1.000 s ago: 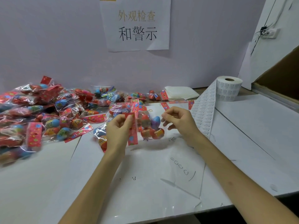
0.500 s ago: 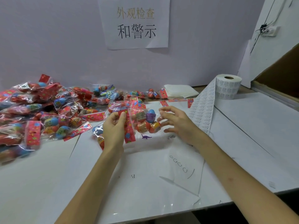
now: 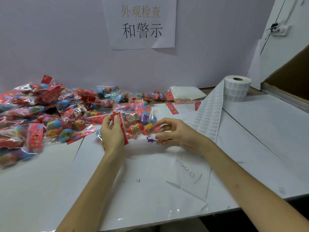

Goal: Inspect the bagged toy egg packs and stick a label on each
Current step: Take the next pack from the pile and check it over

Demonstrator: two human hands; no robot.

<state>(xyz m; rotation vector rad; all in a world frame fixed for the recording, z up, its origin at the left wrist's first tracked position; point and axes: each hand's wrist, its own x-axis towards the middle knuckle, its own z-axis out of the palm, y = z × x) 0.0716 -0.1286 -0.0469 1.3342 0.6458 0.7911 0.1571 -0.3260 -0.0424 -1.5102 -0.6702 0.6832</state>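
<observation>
Between the two sets of fingers hangs one egg pack (image 3: 140,123), low over the table (image 3: 50,190). The left hand (image 3: 112,131) pinches its red header card, and the right hand (image 3: 173,133) curls thumb and fingertips round the bag's other end. Left of the left fingers, a pile of packs (image 3: 41,114) crowds the surface. A purple dinosaur (image 3: 151,140) lies under the right fingertips. Right of them the label strip (image 3: 210,111) runs back to its roll (image 3: 237,89). White tabletop stretches from the wrists to the near edge.

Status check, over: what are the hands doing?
Left hand grips egg pack by red header. Right hand pinches its other end. Label roll stands far right.
</observation>
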